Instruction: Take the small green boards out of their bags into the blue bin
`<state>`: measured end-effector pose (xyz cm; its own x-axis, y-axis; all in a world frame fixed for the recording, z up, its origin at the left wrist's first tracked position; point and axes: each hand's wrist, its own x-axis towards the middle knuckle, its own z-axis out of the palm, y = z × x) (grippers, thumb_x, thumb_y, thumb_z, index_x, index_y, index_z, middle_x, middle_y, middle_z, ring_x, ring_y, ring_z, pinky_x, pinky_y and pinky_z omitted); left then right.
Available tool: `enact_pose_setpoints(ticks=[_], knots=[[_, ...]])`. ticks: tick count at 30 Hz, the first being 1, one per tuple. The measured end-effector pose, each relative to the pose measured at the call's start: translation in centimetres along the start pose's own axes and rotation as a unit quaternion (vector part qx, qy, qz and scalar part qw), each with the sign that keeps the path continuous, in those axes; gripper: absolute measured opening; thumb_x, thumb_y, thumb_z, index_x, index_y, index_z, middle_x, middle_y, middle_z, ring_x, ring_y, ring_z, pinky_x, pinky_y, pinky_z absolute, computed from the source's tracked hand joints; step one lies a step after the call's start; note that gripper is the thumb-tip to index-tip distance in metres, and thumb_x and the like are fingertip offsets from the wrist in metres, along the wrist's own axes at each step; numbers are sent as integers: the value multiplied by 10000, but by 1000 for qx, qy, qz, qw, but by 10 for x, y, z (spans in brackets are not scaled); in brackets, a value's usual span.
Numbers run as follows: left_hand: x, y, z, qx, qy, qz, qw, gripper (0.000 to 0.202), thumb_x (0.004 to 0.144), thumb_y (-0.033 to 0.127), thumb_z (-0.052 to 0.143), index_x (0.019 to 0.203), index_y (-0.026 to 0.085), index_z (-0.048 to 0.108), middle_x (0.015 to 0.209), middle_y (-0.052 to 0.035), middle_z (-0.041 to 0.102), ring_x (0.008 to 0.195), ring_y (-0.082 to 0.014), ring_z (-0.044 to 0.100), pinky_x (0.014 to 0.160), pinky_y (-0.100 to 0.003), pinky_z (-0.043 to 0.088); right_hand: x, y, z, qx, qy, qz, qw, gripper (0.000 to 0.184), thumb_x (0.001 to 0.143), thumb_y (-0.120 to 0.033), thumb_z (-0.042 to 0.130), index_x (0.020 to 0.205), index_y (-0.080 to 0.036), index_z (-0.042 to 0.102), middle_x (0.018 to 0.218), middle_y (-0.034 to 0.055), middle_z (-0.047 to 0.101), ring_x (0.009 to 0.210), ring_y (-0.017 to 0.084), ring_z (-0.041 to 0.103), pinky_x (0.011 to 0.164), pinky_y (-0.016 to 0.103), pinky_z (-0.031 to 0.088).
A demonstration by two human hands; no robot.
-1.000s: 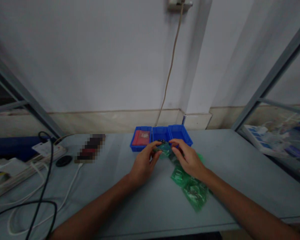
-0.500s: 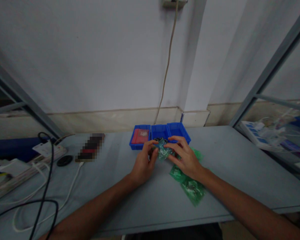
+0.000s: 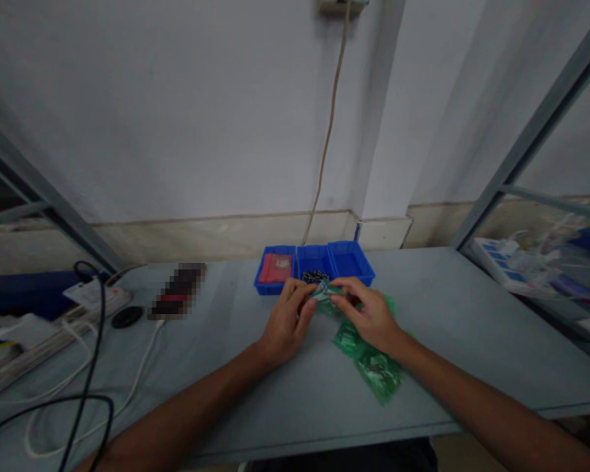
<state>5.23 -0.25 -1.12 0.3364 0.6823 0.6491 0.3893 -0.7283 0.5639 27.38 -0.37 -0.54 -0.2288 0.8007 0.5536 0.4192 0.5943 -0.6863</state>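
Between my two hands is a small crinkled green plastic bag (image 3: 326, 301), pinched at its upper edge from both sides. My left hand (image 3: 286, 322) grips its left side with thumb and fingers together. On the other side, my right hand (image 3: 370, 314) pinches it the same way. The bag's contents cannot be made out. Just behind my fingertips stands a blue bin (image 3: 315, 254) with small dark and silvery parts (image 3: 314, 277) in it, perhaps screws. Under and beside my right hand lie more green plastic bags (image 3: 379, 373) with small metal pieces inside.
A blue bin (image 3: 275, 288) on the left holds a red packet (image 3: 278, 268); another blue bin (image 3: 350, 254) stands on the right. Leftward lie a pixelated phone-like object (image 3: 177, 292), a black disc (image 3: 126, 316), cables (image 3: 98, 328) and a power strip (image 3: 113, 298). Shelf clutter (image 3: 521, 262) sits at the right.
My right hand's fingers have closed from a looser spread onto the bag. The bag's top edge is drawn up and stretched between both hands, and the small parts in the middle bin show more.
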Motion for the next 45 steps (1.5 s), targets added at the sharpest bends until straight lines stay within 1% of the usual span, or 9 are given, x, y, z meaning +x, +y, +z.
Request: enact_pose_setpoints(ticks=[5, 15, 20, 21, 29, 34, 38, 41, 45], knots=[[1, -6, 3, 35, 5, 13, 999, 681, 957, 71, 583, 1571, 309, 411, 1397, -113, 461, 1027, -194, 589, 854, -340, 586, 4, -3, 6, 175, -9, 118, 977, 272, 998, -439, 682, 1198, -261, 633, 676, -66, 445, 480, 130, 469, 432, 252, 398], [3, -12, 1, 92, 8, 37, 995, 750, 850, 140, 839, 1499, 327, 514, 1468, -108, 401, 1130, -234, 563, 976, -419, 572, 0, 1, 12, 187, -19, 117, 975, 296, 998, -404, 698, 1250, -265, 627, 683, -68, 425, 545, 132, 413, 491, 259, 303], [3, -9, -2, 106, 9, 77, 991, 48, 995, 257, 705, 1028, 226, 721, 1263, -84, 549, 1059, -222, 574, 924, -382, 531, 3, -2, 11, 169, -27, 104, 980, 265, 1024, -383, 665, 1241, -237, 622, 677, -54, 562, 563, 143, 481, 532, 266, 354], [4, -8, -2, 103, 10, 74, 992, 161, 1033, 274, 646, 900, 201, 698, 1164, -75, 580, 1018, -214, 576, 901, -366, 519, 3, -2, 10, 161, -27, 98, 982, 242, 1038, -384, 642, 1227, -232, 625, 684, -44, 591, 576, 149, 506, 545, 269, 377], [7, 3, 2, -21, 3, -147, 989, 433, 1112, 421, 410, 771, 188, 540, 724, 22, 498, 660, -142, 489, 621, -266, 378, 2, -4, 0, -31, -36, -98, 994, 426, 1009, -203, 632, 1420, -295, 570, 1301, 99, 581, 854, 192, 623, 772, 356, 571], [1, 4, 7, -86, -20, -202, 976, 518, 1108, 522, 368, 755, 186, 543, 670, 34, 488, 625, -138, 466, 606, -268, 360, 2, -8, -5, -67, -75, -150, 984, 190, 1040, -266, 637, 1224, -245, 681, 1168, 99, 651, 1031, 250, 646, 875, 376, 543], [-1, 3, 6, -73, -24, -157, 985, 469, 1140, 433, 291, 1092, 162, 671, 781, -5, 600, 713, -166, 563, 695, -287, 447, 3, -9, -2, -22, -34, -75, 996, 261, 1092, -315, 546, 875, -211, 648, 789, 13, 601, 741, 184, 583, 717, 309, 464], [0, 0, 5, -37, -11, -79, 996, 379, 1111, 265, 386, 1468, 208, 501, 1018, -45, 633, 842, -170, 601, 826, -307, 505, 4, -6, 2, 37, -4, 20, 999, 378, 1082, -413, 547, 759, -218, 564, 682, -24, 516, 641, 161, 509, 621, 284, 396], [2, -5, 6, 34, -12, 8, 999, 580, 1002, 196, 610, 1545, 281, 427, 1327, -106, 557, 1038, -208, 601, 857, -327, 545, 4, 0, 5, 137, 2, 105, 985, 434, 1048, -539, 566, 744, -230, 539, 634, -38, 487, 585, 155, 473, 538, 264, 359]])
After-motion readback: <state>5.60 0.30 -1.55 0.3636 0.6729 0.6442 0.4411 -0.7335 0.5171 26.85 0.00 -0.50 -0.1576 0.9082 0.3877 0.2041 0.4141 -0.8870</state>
